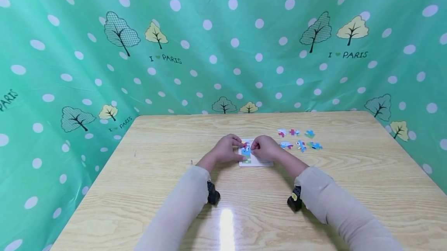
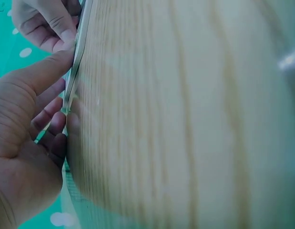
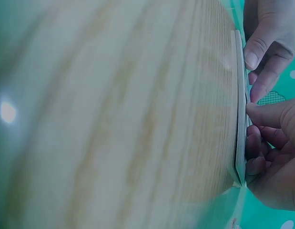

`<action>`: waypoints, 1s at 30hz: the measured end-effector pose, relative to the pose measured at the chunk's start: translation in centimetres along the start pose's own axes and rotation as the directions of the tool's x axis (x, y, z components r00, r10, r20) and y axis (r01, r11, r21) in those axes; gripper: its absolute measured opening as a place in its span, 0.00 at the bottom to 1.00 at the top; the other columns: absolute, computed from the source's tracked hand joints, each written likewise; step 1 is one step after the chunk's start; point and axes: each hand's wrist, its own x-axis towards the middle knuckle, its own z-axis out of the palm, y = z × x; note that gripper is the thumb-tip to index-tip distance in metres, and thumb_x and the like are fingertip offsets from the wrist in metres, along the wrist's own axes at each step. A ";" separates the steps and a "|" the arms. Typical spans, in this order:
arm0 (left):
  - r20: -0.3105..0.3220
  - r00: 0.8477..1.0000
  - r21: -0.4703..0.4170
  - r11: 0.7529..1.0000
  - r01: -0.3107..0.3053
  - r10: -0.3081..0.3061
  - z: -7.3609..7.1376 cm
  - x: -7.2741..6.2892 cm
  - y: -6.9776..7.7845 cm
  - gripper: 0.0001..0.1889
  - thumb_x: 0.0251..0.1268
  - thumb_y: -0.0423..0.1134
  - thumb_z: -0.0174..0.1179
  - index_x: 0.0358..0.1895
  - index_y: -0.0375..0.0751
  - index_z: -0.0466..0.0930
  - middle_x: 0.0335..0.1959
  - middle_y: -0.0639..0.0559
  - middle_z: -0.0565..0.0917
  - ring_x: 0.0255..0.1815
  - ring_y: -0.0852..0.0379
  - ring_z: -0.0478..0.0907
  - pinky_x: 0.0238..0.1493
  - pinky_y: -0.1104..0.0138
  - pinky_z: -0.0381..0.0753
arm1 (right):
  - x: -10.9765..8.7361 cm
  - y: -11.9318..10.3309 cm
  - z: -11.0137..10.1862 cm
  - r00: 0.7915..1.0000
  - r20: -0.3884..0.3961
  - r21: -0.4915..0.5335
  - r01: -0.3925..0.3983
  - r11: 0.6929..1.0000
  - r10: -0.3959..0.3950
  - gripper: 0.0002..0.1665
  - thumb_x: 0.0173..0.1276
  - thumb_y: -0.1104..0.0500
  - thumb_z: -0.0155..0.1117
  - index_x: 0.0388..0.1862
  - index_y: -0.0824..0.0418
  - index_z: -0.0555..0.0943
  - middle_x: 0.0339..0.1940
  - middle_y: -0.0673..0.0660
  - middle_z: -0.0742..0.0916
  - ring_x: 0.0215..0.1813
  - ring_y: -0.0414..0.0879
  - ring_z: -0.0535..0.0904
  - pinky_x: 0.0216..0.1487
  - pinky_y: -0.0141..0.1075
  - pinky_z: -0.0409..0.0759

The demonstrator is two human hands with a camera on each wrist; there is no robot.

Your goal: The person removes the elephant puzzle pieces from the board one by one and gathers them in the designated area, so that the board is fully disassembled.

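Note:
A white puzzle tray (image 1: 260,163) lies flat on the table, with joined jigsaw pieces (image 1: 246,154) of a blue cartoon figure on its left part. My left hand (image 1: 225,149) is at the left edge, its thumb and index finger touching the pieces there. From the right, my right hand (image 1: 266,148) reaches over the tray; its thumb and index finger pinch a puzzle piece, mostly covered by the fingers. Both wrist views see the tray edge-on: the left hand (image 2: 28,109) rests its thumb along it, and the right hand (image 3: 276,148) has its other fingers curled.
To the right of the tray, several loose puzzle pieces (image 1: 309,134) lie in two rows on the wooden table (image 1: 167,138). A green dotted curtain (image 1: 223,49) hangs behind the table. Black wrist cameras (image 1: 295,199) are strapped below both sleeves.

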 end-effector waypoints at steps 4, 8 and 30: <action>0.000 1.000 -0.014 1.000 0.015 -0.015 0.0 0.0 0.1 0.27 0.48 0.46 0.77 0.53 0.39 0.84 0.55 0.54 0.75 0.61 0.53 0.69 0.66 0.61 0.65 | 0.0 0.1 0.0 1.000 0.009 -0.003 0.012 1.000 -0.012 0.02 0.64 0.66 0.64 0.35 0.65 0.82 0.27 0.52 0.80 0.31 0.44 0.74 0.37 0.36 0.75; 0.002 1.000 -0.024 0.999 0.025 -0.025 -0.1 0.0 0.4 0.26 0.49 0.45 0.77 0.52 0.37 0.84 0.55 0.54 0.74 0.59 0.53 0.69 0.66 0.61 0.65 | -0.1 0.0 -0.2 0.999 0.033 0.033 0.011 0.999 -0.012 0.02 0.66 0.67 0.62 0.36 0.65 0.81 0.29 0.53 0.80 0.33 0.44 0.74 0.39 0.36 0.75; -0.011 1.000 -0.020 1.000 0.008 -0.008 0.1 -0.2 -0.1 0.30 0.49 0.47 0.77 0.55 0.38 0.82 0.58 0.53 0.74 0.63 0.52 0.68 0.68 0.60 0.63 | -0.7 -0.2 0.0 0.998 -0.026 0.175 -0.047 0.983 0.053 0.06 0.63 0.70 0.63 0.37 0.64 0.84 0.32 0.54 0.82 0.38 0.46 0.76 0.45 0.38 0.75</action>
